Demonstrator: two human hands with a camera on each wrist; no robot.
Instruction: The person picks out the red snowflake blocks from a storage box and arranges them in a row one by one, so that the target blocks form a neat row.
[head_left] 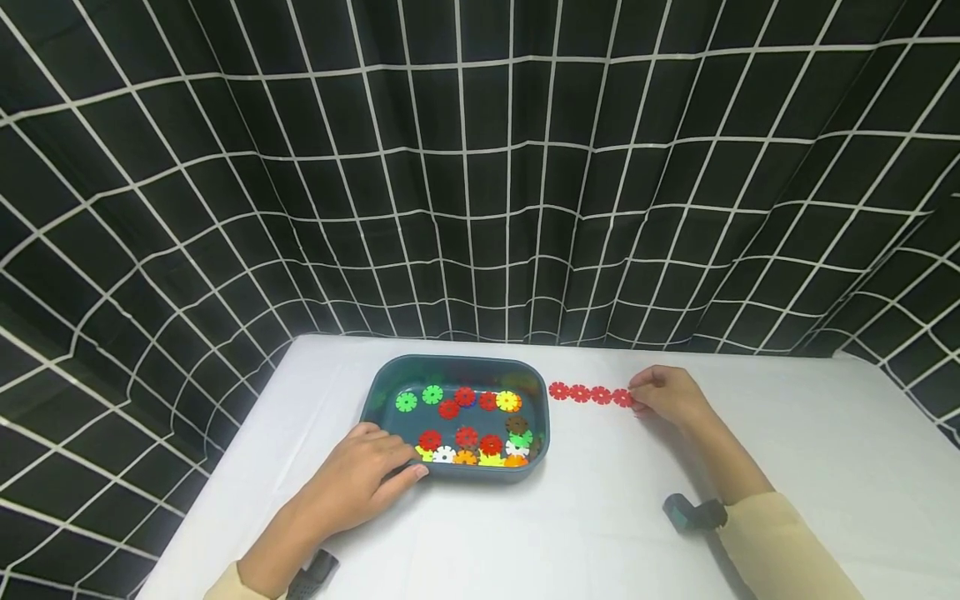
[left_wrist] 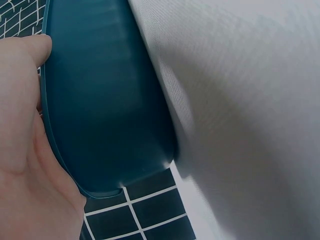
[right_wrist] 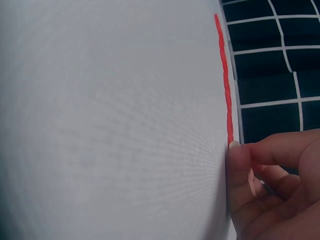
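Pinching the near end of a red snowflake-disc chain (head_left: 590,394), the right hand (head_left: 671,396) has thumb and fingers close together. Four notched discs can be seen leftward from these fingertips, in one row that seems joined; whether another disc is hidden under the fingers, I cannot tell. The left hand (head_left: 360,471) grips the corner of the dark teal plastic tray (head_left: 495,475), with its thumb outside the near wall and its fingers over the rim. Beyond these fingers, inside the tray, lie loose snowflake discs (head_left: 467,436) of several colours, some overlapping.

I judge that the slots may slip apart if the right hand twists or lifts only its end, because the far discs have no support from a hand. Also, pressing hard with the left hand could tilt the tray or push it against the chain, since the chain's far end is near its wall.
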